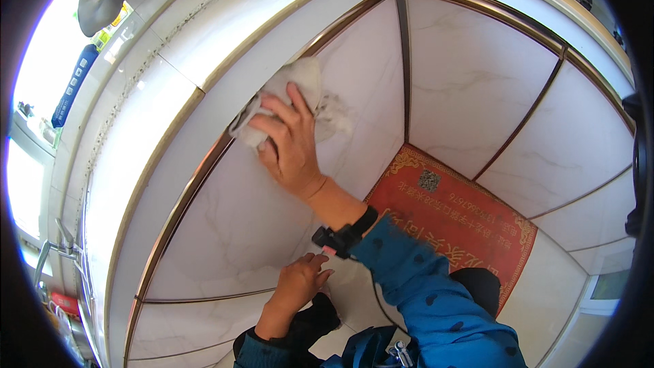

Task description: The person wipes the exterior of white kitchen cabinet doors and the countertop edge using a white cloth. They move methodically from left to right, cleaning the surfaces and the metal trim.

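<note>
My right hand (294, 138) presses a crumpled off-white cloth (301, 74) against a white marble-patterned cabinet panel (225, 235). The cloth lies just under the bronze-coloured metal trim (204, 168) along the panel's top, and part of it is bunched beneath my fingers. Beside it on the panel shows a grey speckled patch (334, 112); whether it is dirt or a reflection I cannot tell. Lower down, my left hand (301, 281) hangs with bent fingers, thumb apart, and nothing visible in it. Its fingertips appear close to the black device (340, 240) strapped on my right wrist.
Above the panels runs a white countertop (168, 71) with a protruding edge. More marble-patterned panels (475, 61) meet at the corner. A red printed mat (449, 214) bearing writing covers part of the floor. A faucet (56, 250) and hanging ladles (102, 0) are at the left.
</note>
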The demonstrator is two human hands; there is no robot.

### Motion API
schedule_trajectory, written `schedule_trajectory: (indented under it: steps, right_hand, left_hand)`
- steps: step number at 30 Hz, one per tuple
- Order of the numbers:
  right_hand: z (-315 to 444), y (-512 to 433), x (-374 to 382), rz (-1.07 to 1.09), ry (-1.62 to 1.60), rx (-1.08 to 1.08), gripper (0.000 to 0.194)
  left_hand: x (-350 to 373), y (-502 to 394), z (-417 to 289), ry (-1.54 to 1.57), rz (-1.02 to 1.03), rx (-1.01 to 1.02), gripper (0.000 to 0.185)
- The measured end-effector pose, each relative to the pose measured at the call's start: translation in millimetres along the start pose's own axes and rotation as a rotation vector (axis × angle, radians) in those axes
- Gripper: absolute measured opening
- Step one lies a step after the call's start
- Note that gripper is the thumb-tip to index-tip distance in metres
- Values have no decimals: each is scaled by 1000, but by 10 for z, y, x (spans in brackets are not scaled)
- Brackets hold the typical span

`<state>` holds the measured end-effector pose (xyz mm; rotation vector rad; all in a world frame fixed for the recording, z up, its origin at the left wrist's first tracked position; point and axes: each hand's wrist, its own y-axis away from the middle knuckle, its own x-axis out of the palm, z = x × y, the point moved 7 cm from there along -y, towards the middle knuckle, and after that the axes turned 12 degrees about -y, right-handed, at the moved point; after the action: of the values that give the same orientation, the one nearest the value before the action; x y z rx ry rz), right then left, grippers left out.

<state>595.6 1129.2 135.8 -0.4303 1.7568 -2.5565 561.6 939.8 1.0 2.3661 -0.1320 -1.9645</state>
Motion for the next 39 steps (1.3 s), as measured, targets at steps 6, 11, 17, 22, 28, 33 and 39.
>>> schedule_trajectory:
  steps: [6,11,17,22,28,33,39]
  right_hand:
    - [-1068,-413,-676,-202,304,114,53]
    - [-2351,-4,-1353,-379,341,622,56]
    - [-2310,1536,-1263,-503,315,799,56]
    - [-1224,1684,-415,-373,423,764,63]
    - [116,791,235,13,84,212,54]
    - [-481,828,-199,-54,216,50,47]
    - [-1716,1932,-959,-407,340,656,57]
  left_hand:
    - [-44,33,13,-22,58,-25,31]
    - [-36,79,-3,63,100,-3,33]
    - [39,128,60,-15,134,-21,35]
    - [159,114,175,-138,228,-124,36]
    - [-2,28,348,-158,6,-211,24]
    - [-103,29,421,-36,-105,-287,16]
    - [-232,43,390,-24,-175,-351,12]
